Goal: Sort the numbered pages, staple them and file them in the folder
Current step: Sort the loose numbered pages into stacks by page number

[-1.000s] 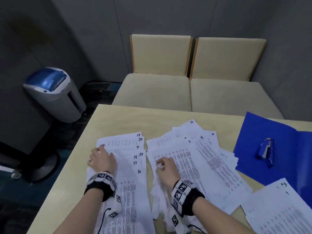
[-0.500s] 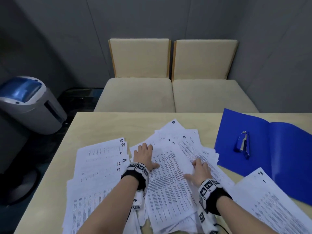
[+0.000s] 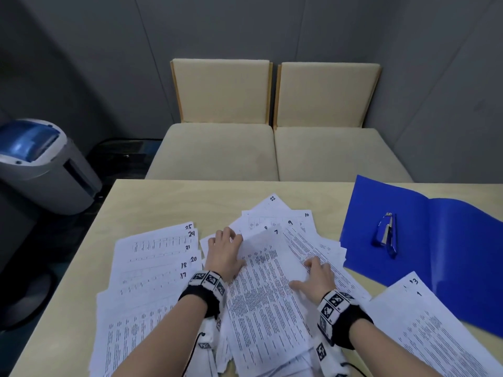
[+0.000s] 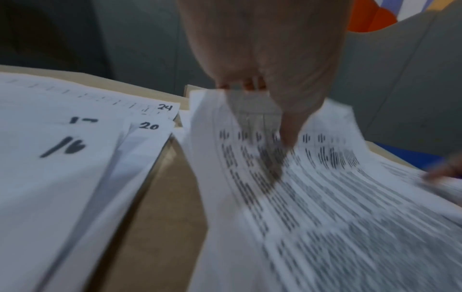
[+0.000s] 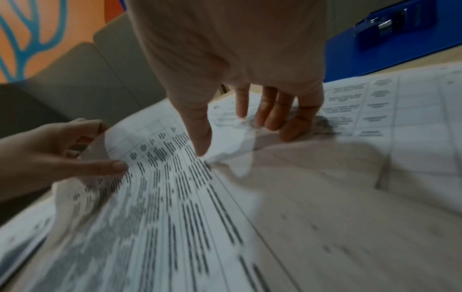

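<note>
From the head view, three spreads of numbered pages lie on the pale table [image 3: 152, 197]: a left fan [image 3: 152, 257] with corners marked 16 to 25, a loose middle heap [image 3: 269, 281] showing 7, 9, 10 and 22, and a near-right stack [image 3: 435, 330] marked 1 and 13. The open blue folder [image 3: 441, 240] lies at the right, and the blue stapler [image 3: 386, 236] rests on its left leaf, well apart from both hands.

The left hand [image 3: 224, 253] sits at the heap's left edge; the right hand [image 3: 317, 276] at its right side, fingers spread on paper. The wrist views add what the head view hides — the left wrist camera, blurred, shows the left hand [image 4: 265, 65] with fingers under the lifted top sheet [image 4: 312, 177] and thumb on top, pinching its far edge. The right wrist camera shows the right hand [image 5: 232, 65] with thumb and fingertips pressing down on crumpled sheets, gripping nothing clearly — and the stapler [image 5: 385, 27] on the folder [image 5: 370, 57] beyond. Two beige chairs [image 3: 272, 126] stand past the table; a grey bin [image 3: 40, 164] is far left.
</note>
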The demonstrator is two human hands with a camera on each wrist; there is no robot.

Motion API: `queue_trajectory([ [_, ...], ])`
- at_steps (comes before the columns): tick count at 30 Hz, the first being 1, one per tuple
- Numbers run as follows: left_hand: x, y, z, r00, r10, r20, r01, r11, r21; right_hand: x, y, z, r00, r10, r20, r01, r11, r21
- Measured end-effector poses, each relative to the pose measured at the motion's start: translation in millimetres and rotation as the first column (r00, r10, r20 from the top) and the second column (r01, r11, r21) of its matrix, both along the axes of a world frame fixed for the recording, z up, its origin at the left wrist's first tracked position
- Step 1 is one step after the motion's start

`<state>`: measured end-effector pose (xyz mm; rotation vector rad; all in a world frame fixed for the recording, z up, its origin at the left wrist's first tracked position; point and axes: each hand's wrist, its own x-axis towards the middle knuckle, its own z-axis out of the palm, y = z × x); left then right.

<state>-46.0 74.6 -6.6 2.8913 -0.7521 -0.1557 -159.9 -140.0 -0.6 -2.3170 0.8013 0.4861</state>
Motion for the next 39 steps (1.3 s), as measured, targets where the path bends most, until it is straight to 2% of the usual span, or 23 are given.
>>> queue_trajectory([
  [2,-5.8,5.2,-3.0,0.988,-0.089,0.128,0.107,0.985,-0.138,5.1,-2.0,3.7,0.993,-0.039,0.114,0.037,0.999,0.022],
  [4,-10.0,8.6,-6.6,0.978,-0.137,0.158,0.173,0.954,-0.244,12.2,-5.3,8.1,0.981,-0.076,0.179,0.064,0.995,0.074],
  [6,-12.4,9.7,-6.9,0.983,-0.148,0.112,0.174,0.944,-0.281,18.6,-4.1,8.4,0.979,-0.069,0.194,0.044,0.99,0.132],
  [10,-10.6,8.4,-0.4,0.986,-0.165,0.016,0.164,0.951,-0.262,20.8,1.7,-1.5,0.973,-0.09,0.213,0.062,0.989,0.136],
  [12,-5.2,5.2,5.0,0.993,-0.102,-0.063,0.082,0.961,-0.264,16.6,6.3,-8.8,0.982,-0.061,0.176,0.045,0.995,0.092],
  [15,9.2,-0.4,4.6,0.984,0.052,-0.172,-0.108,0.937,-0.333,9.6,10.0,-18.5,0.995,-0.007,0.103,0.006,1.0,0.017],
  [18,21.4,-5.0,3.6,0.923,0.161,-0.35,-0.255,0.936,-0.241,8.7,7.0,-25.9,0.995,0.013,0.095,-0.014,1.0,0.007],
  [20,25.2,-6.4,2.3,0.89,0.181,-0.417,-0.263,0.954,-0.147,8.6,4.7,-27.0,0.994,0.012,0.108,-0.013,1.0,0.011],
  [22,26.3,-7.0,1.2,0.892,0.196,-0.408,-0.258,0.96,-0.104,7.6,2.9,-25.6,0.993,0.03,0.114,-0.035,0.999,0.04],
  [25,28.6,-5.6,-0.6,0.902,0.212,-0.375,-0.283,0.948,-0.144,5.9,1.3,-21.2,0.992,0.042,0.115,-0.05,0.996,0.069],
  [29,24.0,-3.2,6.7,0.906,0.152,-0.395,-0.291,0.902,-0.32,7.0,2.9,-7.8,0.984,0.063,0.167,-0.077,0.994,0.076],
  [32,17.7,-0.7,12.3,0.894,0.066,-0.443,-0.272,0.867,-0.419,12.1,1.7,-0.6,0.971,0.009,0.237,-0.03,0.996,0.084],
  [35,15.3,0.9,14.0,0.882,-0.048,-0.469,-0.197,0.866,-0.459,17.4,3.8,3.9,0.966,-0.004,0.257,-0.024,0.994,0.107],
  [39,13.8,-8.3,16.9,0.858,-0.073,-0.509,-0.209,0.855,-0.474,19.9,-0.9,3.9,0.964,-0.07,0.256,0.032,0.988,0.151],
])
